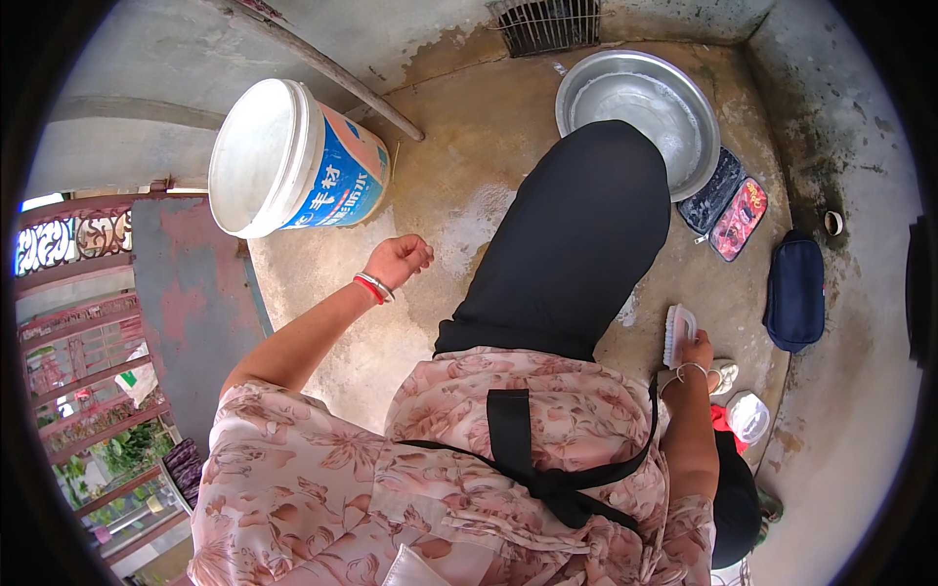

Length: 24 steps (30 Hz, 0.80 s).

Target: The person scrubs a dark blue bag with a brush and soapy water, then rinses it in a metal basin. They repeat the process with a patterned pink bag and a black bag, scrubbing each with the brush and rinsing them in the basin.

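Observation:
My right hand (700, 350) grips a white scrubbing brush (679, 335) beside my leg, its bristles facing left. My left hand (401, 261), with a silver bangle and a red band at the wrist, hangs above the floor with curled fingers; nothing shows in it. Ahead of my black-clad knee stands a metal basin (634, 95) with water in it, partly hidden by the knee. Against its right side lies an opened dark case (711, 192) with a red printed panel (739, 220). A dark blue zipped pouch (796, 293) is farther right, by the wall.
A large white plastic bucket (297, 161) with a blue label stands at the left near a wooden pole (330, 69). A metal grate (546, 26) is set in the far wall. A clear plastic container (747, 417) rests by a red item at the lower right.

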Each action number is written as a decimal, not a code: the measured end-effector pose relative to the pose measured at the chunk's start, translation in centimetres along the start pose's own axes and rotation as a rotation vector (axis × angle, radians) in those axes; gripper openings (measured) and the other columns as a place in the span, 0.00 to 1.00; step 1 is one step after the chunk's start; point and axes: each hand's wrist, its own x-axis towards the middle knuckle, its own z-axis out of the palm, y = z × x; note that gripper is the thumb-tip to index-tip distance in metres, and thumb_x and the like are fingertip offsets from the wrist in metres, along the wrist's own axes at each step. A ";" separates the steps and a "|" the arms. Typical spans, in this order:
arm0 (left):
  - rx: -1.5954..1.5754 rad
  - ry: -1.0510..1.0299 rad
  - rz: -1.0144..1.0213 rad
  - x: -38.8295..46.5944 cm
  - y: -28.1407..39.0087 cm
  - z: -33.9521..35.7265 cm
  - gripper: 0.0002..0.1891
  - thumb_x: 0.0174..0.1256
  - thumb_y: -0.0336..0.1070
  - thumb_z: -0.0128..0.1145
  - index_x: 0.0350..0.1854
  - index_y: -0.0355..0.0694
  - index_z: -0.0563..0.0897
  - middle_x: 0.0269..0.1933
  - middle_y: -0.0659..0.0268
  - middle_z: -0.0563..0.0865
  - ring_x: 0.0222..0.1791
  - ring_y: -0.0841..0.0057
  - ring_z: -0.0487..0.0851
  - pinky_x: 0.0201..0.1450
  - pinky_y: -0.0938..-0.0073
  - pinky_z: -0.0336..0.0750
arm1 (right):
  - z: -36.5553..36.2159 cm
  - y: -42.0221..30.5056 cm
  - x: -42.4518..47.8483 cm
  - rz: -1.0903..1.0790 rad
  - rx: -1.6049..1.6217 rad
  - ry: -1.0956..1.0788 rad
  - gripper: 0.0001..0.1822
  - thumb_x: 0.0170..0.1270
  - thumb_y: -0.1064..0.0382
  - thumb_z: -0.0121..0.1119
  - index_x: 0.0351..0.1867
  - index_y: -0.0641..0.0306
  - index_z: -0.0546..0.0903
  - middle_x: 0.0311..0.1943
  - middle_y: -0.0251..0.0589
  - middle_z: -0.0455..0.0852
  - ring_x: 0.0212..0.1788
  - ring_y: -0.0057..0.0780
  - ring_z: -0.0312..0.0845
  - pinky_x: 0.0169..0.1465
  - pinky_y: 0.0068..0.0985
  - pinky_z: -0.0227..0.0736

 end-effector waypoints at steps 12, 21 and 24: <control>-0.097 -0.523 -0.089 -9.8 -0.9 4.2 0.09 0.65 0.38 0.57 0.33 0.37 0.82 0.28 0.74 0.82 0.28 0.88 0.75 0.33 0.84 0.71 | -3.8 -0.2 -0.9 -0.097 0.144 0.155 0.23 0.41 0.60 0.62 0.44 0.63 0.80 0.32 0.52 0.85 0.35 0.45 0.82 0.42 0.35 0.74; -0.636 -0.268 -0.289 -10.6 -1.1 7.2 0.12 0.68 0.40 0.55 0.42 0.35 0.81 0.37 0.71 0.84 0.35 0.85 0.79 0.41 0.82 0.74 | -2.5 2.1 0.8 -0.058 0.136 0.161 0.22 0.44 0.60 0.62 0.45 0.62 0.80 0.31 0.49 0.85 0.34 0.39 0.83 0.41 0.31 0.75; -0.743 -0.339 -0.229 -10.7 -1.6 7.1 0.13 0.69 0.35 0.53 0.50 0.33 0.78 0.46 0.68 0.83 0.42 0.82 0.81 0.48 0.80 0.76 | -2.6 0.7 0.4 -0.066 0.132 0.142 0.22 0.44 0.60 0.62 0.46 0.61 0.80 0.32 0.48 0.86 0.35 0.39 0.83 0.43 0.31 0.75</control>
